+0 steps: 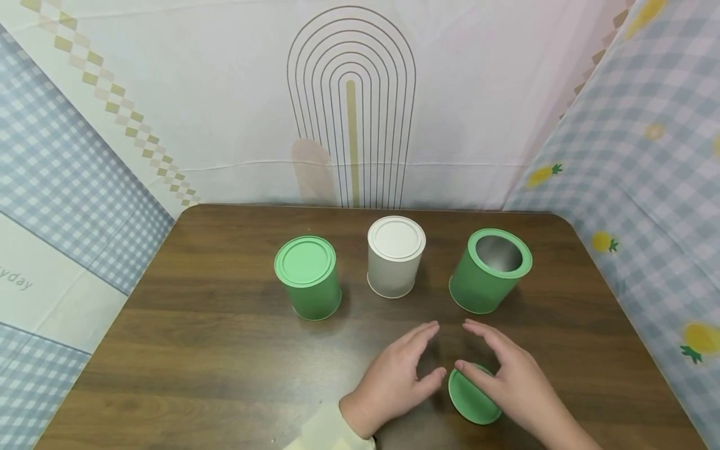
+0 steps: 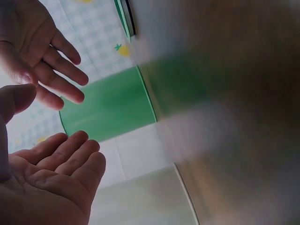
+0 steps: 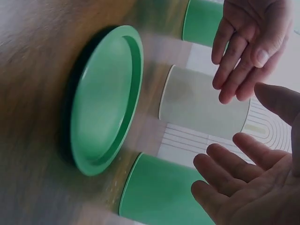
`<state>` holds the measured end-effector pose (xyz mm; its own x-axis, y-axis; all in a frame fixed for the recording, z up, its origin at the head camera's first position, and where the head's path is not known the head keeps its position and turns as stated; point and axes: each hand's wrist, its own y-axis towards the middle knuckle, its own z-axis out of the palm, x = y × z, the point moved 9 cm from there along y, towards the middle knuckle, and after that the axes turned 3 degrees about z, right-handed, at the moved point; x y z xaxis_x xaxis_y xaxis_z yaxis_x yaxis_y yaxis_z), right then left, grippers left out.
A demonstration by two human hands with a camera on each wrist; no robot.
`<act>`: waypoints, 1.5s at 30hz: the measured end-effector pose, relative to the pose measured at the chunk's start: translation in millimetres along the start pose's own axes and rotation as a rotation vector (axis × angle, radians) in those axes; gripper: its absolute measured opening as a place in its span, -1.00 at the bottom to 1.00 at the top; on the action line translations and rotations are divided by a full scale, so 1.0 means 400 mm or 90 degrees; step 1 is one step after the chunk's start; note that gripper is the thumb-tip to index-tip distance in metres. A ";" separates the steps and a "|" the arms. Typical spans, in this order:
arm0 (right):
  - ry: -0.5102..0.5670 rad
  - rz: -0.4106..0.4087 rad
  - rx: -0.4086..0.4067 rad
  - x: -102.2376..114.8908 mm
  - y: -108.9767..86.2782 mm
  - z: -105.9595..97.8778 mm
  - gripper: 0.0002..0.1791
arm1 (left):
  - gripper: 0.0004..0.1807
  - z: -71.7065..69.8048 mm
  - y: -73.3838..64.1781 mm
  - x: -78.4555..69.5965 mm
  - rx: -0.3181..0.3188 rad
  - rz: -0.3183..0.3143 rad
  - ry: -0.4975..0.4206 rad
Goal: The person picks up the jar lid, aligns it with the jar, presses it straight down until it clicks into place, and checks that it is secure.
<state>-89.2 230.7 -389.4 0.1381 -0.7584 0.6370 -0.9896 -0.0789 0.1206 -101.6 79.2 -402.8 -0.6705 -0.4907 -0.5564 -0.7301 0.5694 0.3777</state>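
Note:
In the head view my left hand (image 1: 396,378) and right hand (image 1: 514,378) hover facing each other over the front right of the table, fingers loosely bent and nothing between them. A green lid (image 1: 472,400) lies on the table, partly hidden under my right hand; the right wrist view shows its raised rim (image 3: 105,101) apart from the fingers. Beyond my right hand stands an uncovered green can (image 1: 484,281) with a bare metal inside. A white can (image 1: 394,269) with its lid on stands in the middle, and a lidded green can (image 1: 312,294) is left of it.
The brown wooden table (image 1: 197,350) has rounded back corners. A white patterned cloth (image 1: 236,112) hangs behind it, with blue checked cloth (image 1: 635,187) along the right side and more at the left.

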 end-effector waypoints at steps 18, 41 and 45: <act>-0.018 0.050 0.019 -0.063 -0.061 0.002 -0.31 | -0.35 0.049 -0.009 -0.031 0.071 0.021 0.024; -0.047 0.129 0.162 -0.154 -0.113 0.054 -0.15 | -0.28 0.135 -0.002 -0.024 0.271 0.007 0.102; -0.050 0.136 0.193 -0.166 -0.117 0.062 -0.13 | -0.27 0.141 -0.001 -0.029 0.277 0.020 0.139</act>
<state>-53.2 268.7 -456.5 -0.0640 -0.8250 0.5614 -0.9645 -0.0934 -0.2472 -86.2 122.1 -438.3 -0.7371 -0.5690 -0.3646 -0.6175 0.7863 0.0210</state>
